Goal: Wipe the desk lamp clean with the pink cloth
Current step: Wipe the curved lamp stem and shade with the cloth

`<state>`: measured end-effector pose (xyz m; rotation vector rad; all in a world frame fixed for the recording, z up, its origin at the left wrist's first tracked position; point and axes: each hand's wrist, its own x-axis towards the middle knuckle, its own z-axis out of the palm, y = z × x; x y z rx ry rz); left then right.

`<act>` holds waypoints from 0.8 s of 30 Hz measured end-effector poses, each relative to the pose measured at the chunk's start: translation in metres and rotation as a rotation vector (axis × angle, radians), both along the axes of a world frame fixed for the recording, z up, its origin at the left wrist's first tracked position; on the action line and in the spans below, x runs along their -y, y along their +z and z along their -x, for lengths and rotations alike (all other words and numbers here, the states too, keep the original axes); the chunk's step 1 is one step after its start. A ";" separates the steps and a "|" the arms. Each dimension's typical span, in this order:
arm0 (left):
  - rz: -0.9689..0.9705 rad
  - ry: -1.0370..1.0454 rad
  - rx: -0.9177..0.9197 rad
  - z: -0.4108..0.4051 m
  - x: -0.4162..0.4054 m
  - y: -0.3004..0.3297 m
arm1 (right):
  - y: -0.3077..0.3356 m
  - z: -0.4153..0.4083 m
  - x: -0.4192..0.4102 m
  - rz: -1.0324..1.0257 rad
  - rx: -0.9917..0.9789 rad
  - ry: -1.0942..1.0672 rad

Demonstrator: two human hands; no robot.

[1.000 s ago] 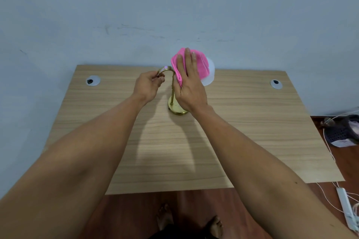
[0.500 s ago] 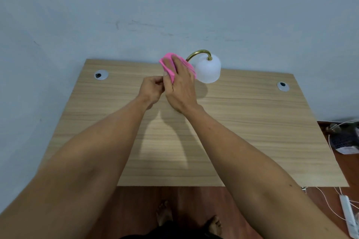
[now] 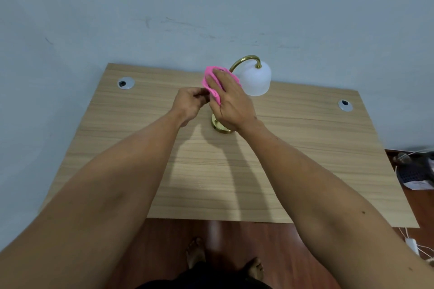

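Observation:
A desk lamp stands near the back middle of the wooden desk (image 3: 293,148). It has a frosted white shade (image 3: 256,80), a curved brass neck (image 3: 245,60) and a round brass base (image 3: 219,127). My right hand (image 3: 231,104) presses the pink cloth (image 3: 212,82) around the lamp's upright stem, which is hidden behind the hand. My left hand (image 3: 190,103) is closed beside it, its fingertips at the cloth's left edge. I cannot tell whether the left fingers pinch the cloth or the stem.
Round cable grommets sit at the desk's back left (image 3: 126,83) and back right (image 3: 344,105). The desk backs onto a pale blue wall. On the floor to the right lie a dark bundle (image 3: 415,169) and a white power strip (image 3: 412,245). My bare feet show below the desk's front edge.
My right hand has slid the cloth off the shade and leftwards down onto the stem. The shade and neck now show uncovered, and the base has come back into sight.

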<state>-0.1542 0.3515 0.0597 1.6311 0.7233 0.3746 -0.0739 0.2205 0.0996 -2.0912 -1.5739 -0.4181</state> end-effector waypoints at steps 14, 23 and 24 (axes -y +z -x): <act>0.022 -0.045 -0.036 0.004 -0.004 0.007 | 0.001 0.012 0.001 -0.076 -0.102 -0.047; -0.045 -0.074 -0.026 0.008 -0.007 0.002 | -0.014 0.010 0.000 -0.048 -0.057 0.005; -0.048 -0.076 -0.026 0.008 -0.007 0.002 | -0.016 0.011 0.002 -0.043 -0.083 0.011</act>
